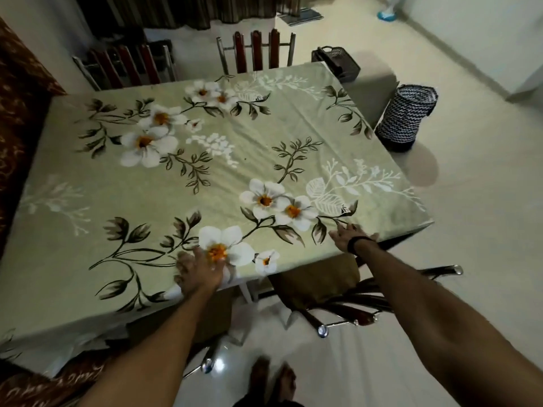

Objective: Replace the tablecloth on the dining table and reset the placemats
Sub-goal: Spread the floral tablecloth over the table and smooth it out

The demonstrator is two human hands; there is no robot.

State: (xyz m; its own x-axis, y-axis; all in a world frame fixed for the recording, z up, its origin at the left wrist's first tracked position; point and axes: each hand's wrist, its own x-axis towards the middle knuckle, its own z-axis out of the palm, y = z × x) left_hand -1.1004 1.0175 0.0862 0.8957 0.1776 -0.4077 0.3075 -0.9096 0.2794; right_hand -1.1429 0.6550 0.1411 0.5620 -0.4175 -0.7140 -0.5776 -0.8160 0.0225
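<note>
A pale green tablecloth (229, 160) printed with white flowers and dark leaves covers the whole dining table. My left hand (199, 270) lies flat on the cloth at the near edge, fingers spread, blurred by motion. My right hand (349, 235) rests palm down on the cloth near the near right corner, fingers apart, with a dark band on the wrist. Neither hand holds anything. No placemats are in view.
Two chairs with red slats (258, 49) stand at the far side. A chair with a brown seat (320, 283) is pushed under the near edge. A zigzag-patterned basket (407, 117) and a dark crate (338, 63) sit on the floor at right. A brown patterned sofa (17, 118) borders the left.
</note>
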